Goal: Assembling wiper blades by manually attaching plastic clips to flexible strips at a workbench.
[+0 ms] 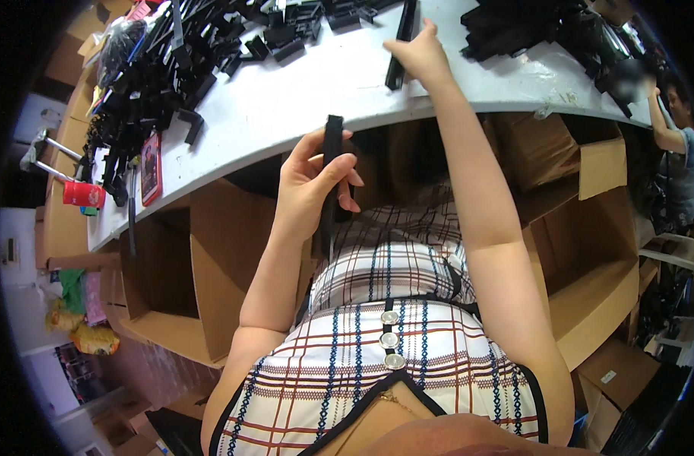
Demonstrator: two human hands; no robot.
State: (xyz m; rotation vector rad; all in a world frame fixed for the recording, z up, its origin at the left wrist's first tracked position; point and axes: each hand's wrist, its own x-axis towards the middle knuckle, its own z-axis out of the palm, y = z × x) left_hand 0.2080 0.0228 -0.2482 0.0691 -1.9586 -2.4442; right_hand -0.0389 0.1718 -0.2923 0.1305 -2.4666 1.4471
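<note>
My left hand (314, 176) is closed around a long black bar (333, 140), held upright in front of the table edge. The bar has a squared top end, and its lower part runs down in front of my dress. Over the white table (328, 72), my right hand (423, 55) is stretched out with thumb and fingers apart. Its thumb lies across another long black bar (395, 74) that rests on the tabletop and points away from me. I cannot make out the exact kind of either bar.
Heaped black parts (153, 95) cover the table's left side; a black pile (514, 26) lies at the far right. A red-cased phone (151, 169) and red roll (84, 194) sit at the left edge. Open cardboard boxes (225, 258) stand below. Another person (677, 159) is at right.
</note>
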